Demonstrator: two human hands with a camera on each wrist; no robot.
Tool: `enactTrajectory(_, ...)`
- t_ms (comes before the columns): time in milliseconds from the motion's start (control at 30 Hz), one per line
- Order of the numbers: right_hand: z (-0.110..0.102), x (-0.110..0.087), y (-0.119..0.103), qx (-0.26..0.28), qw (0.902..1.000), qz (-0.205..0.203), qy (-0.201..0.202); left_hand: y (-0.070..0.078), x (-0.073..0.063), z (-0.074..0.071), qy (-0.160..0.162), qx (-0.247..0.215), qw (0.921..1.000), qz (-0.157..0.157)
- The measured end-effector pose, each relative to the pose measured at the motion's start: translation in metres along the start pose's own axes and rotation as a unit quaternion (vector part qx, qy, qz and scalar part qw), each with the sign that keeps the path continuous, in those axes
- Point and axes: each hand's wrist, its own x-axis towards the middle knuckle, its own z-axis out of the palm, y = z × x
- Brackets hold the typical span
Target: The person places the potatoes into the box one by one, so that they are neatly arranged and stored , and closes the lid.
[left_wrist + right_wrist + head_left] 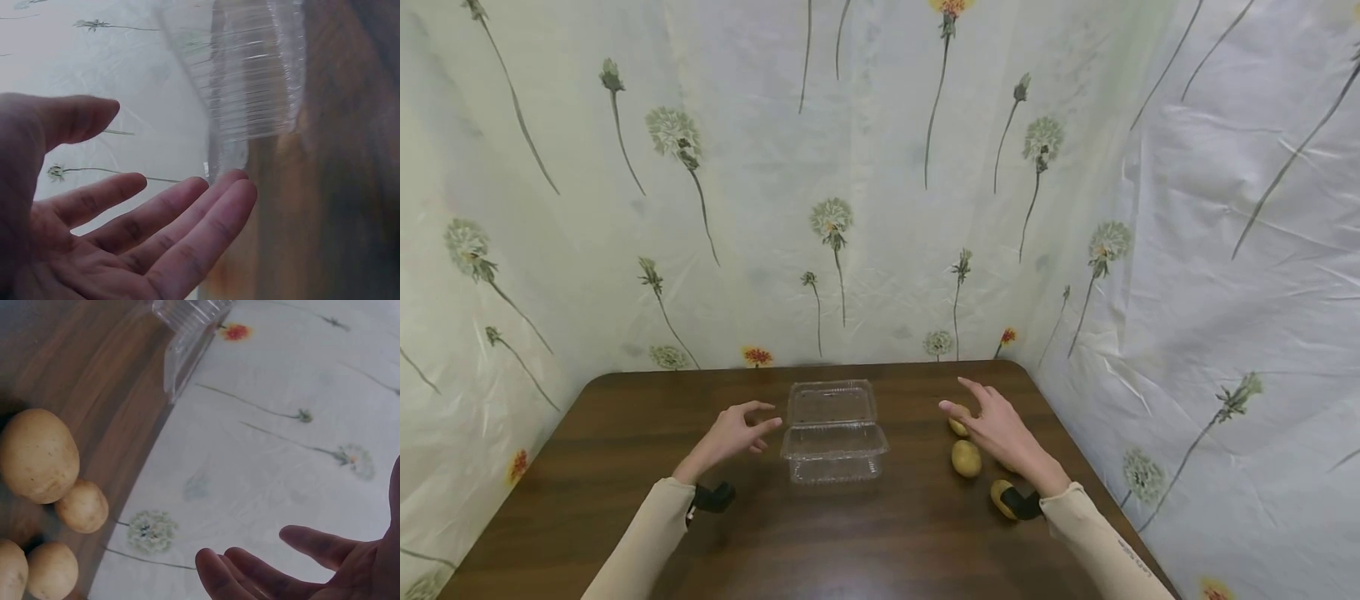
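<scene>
A clear plastic clamshell container [835, 468] stands on the table with its lid [832, 403] raised toward the back. My left hand [730, 437] hovers just left of it, fingers spread and holding nothing; in the left wrist view the ribbed container wall [259, 81] shows beyond the fingertips. Over the right side of the table, my right hand [1000, 429] is held above several potatoes, empty, thumb apart from the fingers. One potato [966, 459] lies below the hand, another [958, 422] is partly hidden by it, and a third [1002, 498] sits near the wrist.
The dark brown wooden table [760, 550] has rounded back corners. A pale curtain [880, 167] printed with dandelions hangs right behind it and along the right side. Each wrist wears a black camera mount, the left one [713, 497] close above the table.
</scene>
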Motion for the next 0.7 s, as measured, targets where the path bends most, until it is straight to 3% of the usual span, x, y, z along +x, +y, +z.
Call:
enactTrajectory(200,0.005,-0.01,0.008,0.021,0.9995,0.024,0.002,-0.014,-0.001,0.013,-0.001,-0.045,0.999,0.005)
enactTrajectory(333,0.007,-0.014,0.012,0.034,0.9988,0.033,0.01,-0.02,-0.003,0.019,0.004,-0.112,0.9937,0.001)
enactTrajectory(467,0.011,-0.017,0.015,0.044,0.998,0.044,0.012,-0.023,-0.003,0.027,0.019,-0.182,0.9827,-0.026)
enactTrajectory(600,0.017,-0.019,0.02,0.046,0.9979,0.042,0.019,-0.025,-0.003,0.033,0.036,-0.239,0.9676,-0.073)
enactTrajectory(700,0.022,-0.02,0.025,0.05,0.9975,0.036,0.034,-0.025,-0.003,0.035,0.031,-0.266,0.9577,-0.105)
